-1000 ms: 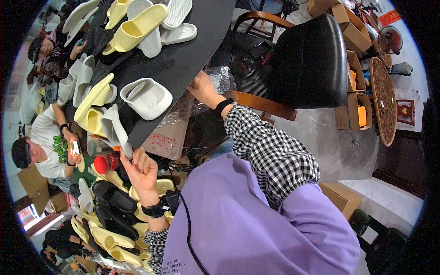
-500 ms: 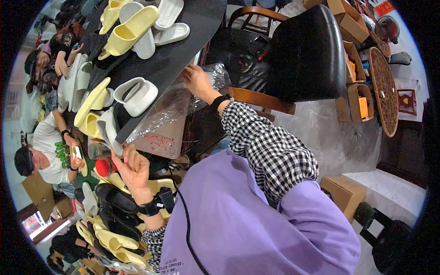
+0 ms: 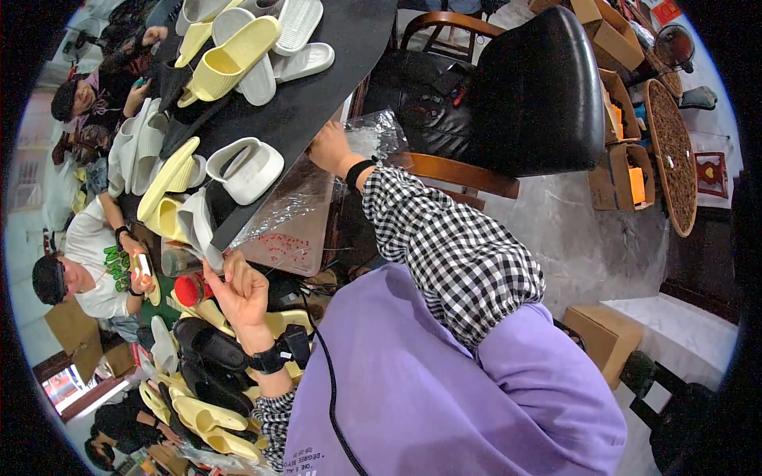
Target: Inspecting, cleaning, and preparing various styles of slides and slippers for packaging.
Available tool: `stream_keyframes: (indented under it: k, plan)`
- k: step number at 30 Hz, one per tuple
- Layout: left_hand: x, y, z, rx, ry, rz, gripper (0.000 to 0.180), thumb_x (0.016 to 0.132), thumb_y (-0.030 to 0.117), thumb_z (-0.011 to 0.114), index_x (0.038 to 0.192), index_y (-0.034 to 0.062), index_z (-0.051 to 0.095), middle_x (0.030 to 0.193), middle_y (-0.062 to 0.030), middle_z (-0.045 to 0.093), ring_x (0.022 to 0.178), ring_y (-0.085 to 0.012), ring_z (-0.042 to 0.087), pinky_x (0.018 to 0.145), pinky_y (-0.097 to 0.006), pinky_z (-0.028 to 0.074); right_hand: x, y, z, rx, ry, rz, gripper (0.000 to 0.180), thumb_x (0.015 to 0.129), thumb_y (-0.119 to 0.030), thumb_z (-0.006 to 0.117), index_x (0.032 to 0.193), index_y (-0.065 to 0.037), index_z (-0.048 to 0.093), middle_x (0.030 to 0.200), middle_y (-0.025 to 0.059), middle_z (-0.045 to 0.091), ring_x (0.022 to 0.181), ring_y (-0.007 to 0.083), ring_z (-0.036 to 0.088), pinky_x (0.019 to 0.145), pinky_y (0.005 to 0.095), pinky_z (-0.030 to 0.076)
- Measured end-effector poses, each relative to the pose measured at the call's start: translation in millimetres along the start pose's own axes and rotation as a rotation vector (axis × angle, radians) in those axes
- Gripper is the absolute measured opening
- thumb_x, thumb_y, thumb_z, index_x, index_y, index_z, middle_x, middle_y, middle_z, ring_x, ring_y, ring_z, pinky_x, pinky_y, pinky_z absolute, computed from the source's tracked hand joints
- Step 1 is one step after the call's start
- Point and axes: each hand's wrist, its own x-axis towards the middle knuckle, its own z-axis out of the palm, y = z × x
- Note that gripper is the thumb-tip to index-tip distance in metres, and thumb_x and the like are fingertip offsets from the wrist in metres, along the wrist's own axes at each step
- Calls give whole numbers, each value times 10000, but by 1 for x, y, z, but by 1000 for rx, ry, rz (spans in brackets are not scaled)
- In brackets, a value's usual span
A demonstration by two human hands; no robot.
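Note:
Clear plastic film stretches along the slanting edge of the black table, between my two hands. My left hand is closed in a pinch at the film's lower left end, close to the tip of a tilted grey-white slipper. At the table edge, my right hand is closed on the film, its fingertips partly hidden. Crumpled film spreads beyond that hand towards the chair. A white slipper and a yellow slipper lie on the table near the film.
A black chair with wooden arms stands beyond my right hand. Beneath the film is a tray with red specks. A red-lidded jar stands by my left hand. More slippers are piled lower left. Co-workers sit across the table.
My right hand has moved slightly left along the table edge, bringing the film with it. My left hand keeps its pinch. The whole view has shifted a little.

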Motion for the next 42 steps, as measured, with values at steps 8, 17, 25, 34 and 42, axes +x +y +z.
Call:
stream_keyframes:
  k: [8,17,25,34,42]
  plan:
    - [4,5,6,0,6,18,353,933,286,577,977,-57,511,621,5,332,404,-62,172,357,-212,147,1,2,-4,262,46,-44,224,708,-159,639,900,-49,674,1072,116,611,1093,298,506,923,383,454]
    - [6,15,-3,-6,-14,9,361,938,288,569,977,-66,508,621,3,336,407,-59,175,356,-214,149,-20,25,-61,216,17,-236,232,763,-118,602,979,-82,678,1050,88,625,1017,292,538,884,398,455]
    - [7,14,-1,4,5,16,360,929,283,586,977,-66,514,623,5,343,412,-57,174,359,-212,144,-45,40,-85,182,38,-164,226,740,-104,639,963,-96,676,981,78,608,992,286,528,865,396,448]
    - [7,10,5,-33,34,5,361,919,302,597,957,-48,519,616,17,330,414,-55,174,365,-212,146,-30,-8,-50,158,1,-261,244,743,-114,607,980,-131,663,1027,65,579,1026,263,512,867,383,446]
    - [8,9,3,-18,25,14,356,930,305,582,973,-44,524,621,11,331,413,-56,176,365,-208,153,-35,-18,-38,82,-9,-383,197,749,-135,574,910,-87,677,993,59,557,996,234,506,892,331,455]
